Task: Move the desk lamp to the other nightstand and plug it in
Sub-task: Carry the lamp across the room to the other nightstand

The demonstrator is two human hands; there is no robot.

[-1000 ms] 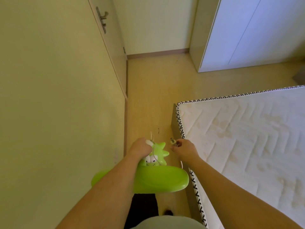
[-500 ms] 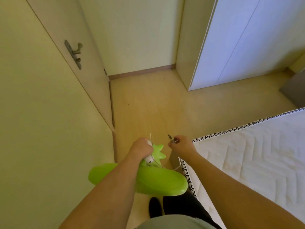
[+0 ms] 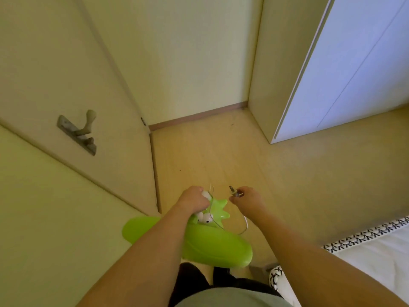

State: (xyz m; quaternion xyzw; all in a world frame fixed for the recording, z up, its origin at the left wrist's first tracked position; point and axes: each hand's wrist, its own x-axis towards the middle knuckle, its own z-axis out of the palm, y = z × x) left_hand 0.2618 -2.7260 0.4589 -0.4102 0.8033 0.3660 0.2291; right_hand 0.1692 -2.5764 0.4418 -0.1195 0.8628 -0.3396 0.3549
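Hands carry a green lamp (image 3: pixel 212 242) above the wood floor (image 3: pixel 243 165): the left hand (image 3: pixel 193 200) is closed around its white stem beside the spiky cartoon head, the wide base toward the body; the right hand (image 3: pixel 247 199) pinches the plug (image 3: pixel 234 191), its thin cord (image 3: pixel 244 224) looping back to the lamp. A door (image 3: pixel 106 134) stands left, a mattress (image 3: pixel 365 251) corner lower right.

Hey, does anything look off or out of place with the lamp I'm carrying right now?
Nothing damaged. The green lamp rides in the left hand, the right hand pinches the plug, and the thin cord droops slack between them, clear of the floor.
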